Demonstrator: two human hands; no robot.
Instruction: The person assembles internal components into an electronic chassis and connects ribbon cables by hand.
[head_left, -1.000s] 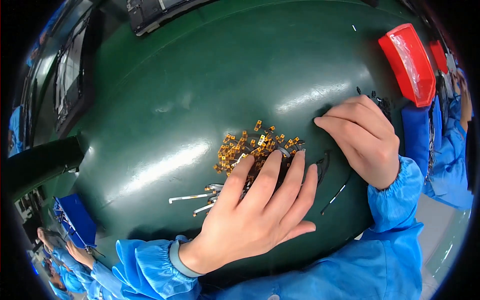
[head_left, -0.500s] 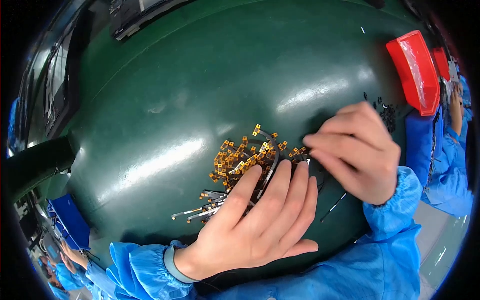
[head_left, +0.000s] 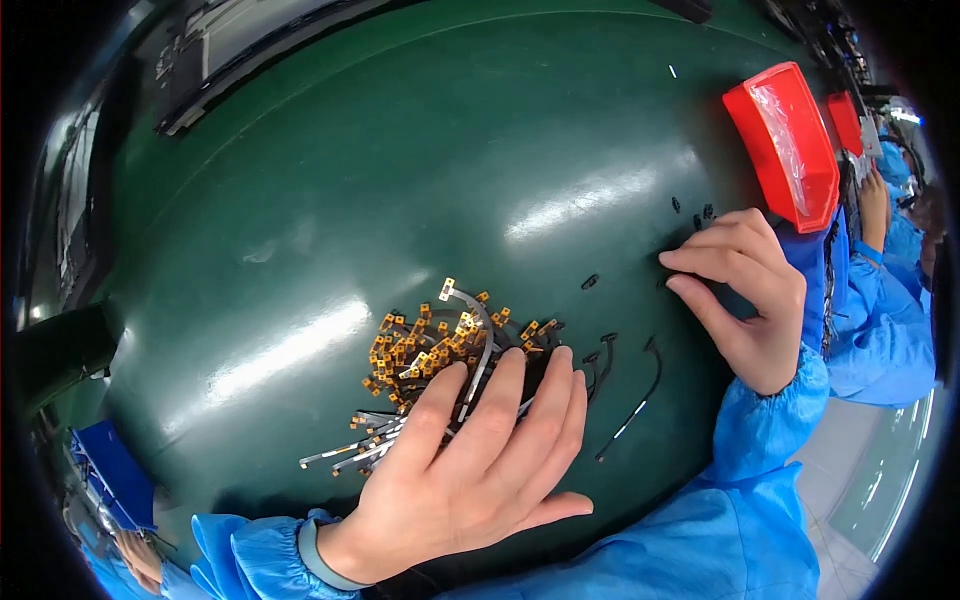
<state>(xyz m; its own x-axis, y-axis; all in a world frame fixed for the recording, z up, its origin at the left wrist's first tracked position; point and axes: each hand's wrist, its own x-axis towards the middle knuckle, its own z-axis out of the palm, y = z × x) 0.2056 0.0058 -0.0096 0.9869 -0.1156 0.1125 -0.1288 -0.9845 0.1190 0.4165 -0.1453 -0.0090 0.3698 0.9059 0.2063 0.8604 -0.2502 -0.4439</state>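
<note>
My left hand (head_left: 470, 450) lies flat, fingers spread, over a pile of thin flex cables (head_left: 415, 345) with gold-coloured end connectors. The cables' dark and white strips stick out beside its fingers. To the right, my right hand (head_left: 745, 290) hovers above the table with curled fingers. A gap shows between its thumb and forefinger tips, and I see nothing held there. A tiny dark piece shows by the thumb tip; whether it touches is unclear. Small black pieces (head_left: 698, 222) lie just beyond this hand, partly hidden by it. One black piece (head_left: 590, 282) sits alone nearer the pile.
Several loose cables (head_left: 630, 420) lie right of the pile on the green table (head_left: 400, 180). At the back right stands a red bin (head_left: 785, 150), with a blue bin (head_left: 805, 265) next to it. Another blue bin (head_left: 115, 475) is at left. Other people sit at both sides.
My right hand has moved away from the pile to the right, and its fingertips have parted. A lone black piece now shows between hand and pile. My left hand stays on the cables.
</note>
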